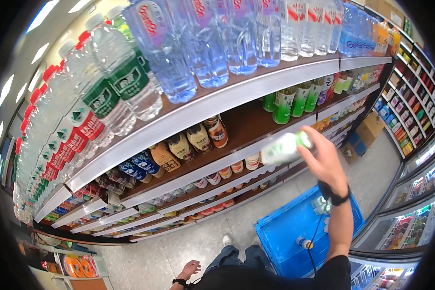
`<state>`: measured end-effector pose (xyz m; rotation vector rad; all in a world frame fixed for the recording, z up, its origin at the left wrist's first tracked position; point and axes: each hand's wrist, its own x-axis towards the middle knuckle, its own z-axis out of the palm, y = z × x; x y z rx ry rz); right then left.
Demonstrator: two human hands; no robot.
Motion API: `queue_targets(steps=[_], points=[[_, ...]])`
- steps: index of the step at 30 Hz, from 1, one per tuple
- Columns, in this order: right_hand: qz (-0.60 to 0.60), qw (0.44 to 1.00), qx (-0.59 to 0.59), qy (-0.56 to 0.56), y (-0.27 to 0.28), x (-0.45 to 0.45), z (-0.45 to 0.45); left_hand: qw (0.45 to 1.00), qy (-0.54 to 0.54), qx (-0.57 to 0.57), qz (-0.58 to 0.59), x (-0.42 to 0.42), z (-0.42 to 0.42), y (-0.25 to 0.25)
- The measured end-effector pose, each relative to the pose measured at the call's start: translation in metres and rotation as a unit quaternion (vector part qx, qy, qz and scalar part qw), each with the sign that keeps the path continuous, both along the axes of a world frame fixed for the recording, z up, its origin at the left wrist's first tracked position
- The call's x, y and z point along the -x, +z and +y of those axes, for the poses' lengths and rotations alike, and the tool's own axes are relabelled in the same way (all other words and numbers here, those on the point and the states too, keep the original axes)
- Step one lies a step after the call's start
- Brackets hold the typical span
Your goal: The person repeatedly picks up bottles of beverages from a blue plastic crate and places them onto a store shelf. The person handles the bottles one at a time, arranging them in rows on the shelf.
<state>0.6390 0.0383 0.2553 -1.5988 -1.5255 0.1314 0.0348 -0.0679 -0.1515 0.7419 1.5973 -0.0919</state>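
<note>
My right hand (320,157) grips a bottle (281,148) by its green cap; the bottle is blurred, tilted on its side, white and green, in front of the shelf edge. Behind it, green-labelled drink bottles (284,105) stand on the second shelf. Further left on that shelf stand a brown-orange bottle (216,132) and several cream-labelled bottles (181,146). My left hand (191,269) hangs low over the floor with fingers loosely apart and nothing in it. Below my right arm is a blue plastic crate (275,232) with a small bottle (304,243) and several clear bottles (320,204) in it.
Large water bottles (206,47) crowd the top shelf, and lower shelves hold more drinks. A cardboard box (368,132) rests on the floor beyond the shelf end. Glass-fronted coolers (402,226) line the right side. At lower left is a small rack (81,266) with orange packs.
</note>
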Motion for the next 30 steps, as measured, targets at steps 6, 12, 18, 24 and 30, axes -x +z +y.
queue_targets(steps=[6,12,18,24,30], points=[[-0.152,0.987,-0.042,-0.010,-0.014,0.024,0.122,0.992,0.114,-0.050,-0.030,0.027,-0.017,-0.002],[-0.266,0.964,-0.022,0.008,-0.063,-0.001,0.250,0.980,0.160,-0.043,-0.112,0.078,-0.101,-0.016],[-0.209,0.977,0.036,0.000,-0.059,0.025,0.316,0.982,0.171,-0.009,-0.081,0.066,-0.101,-0.012],[-0.179,0.982,0.055,0.000,-0.059,0.034,0.338,0.987,0.141,-0.016,-0.069,0.063,-0.084,-0.009],[-0.177,0.977,-0.121,0.003,-0.083,0.011,0.301,0.995,0.074,-0.019,-0.060,0.069,-0.057,-0.002]])
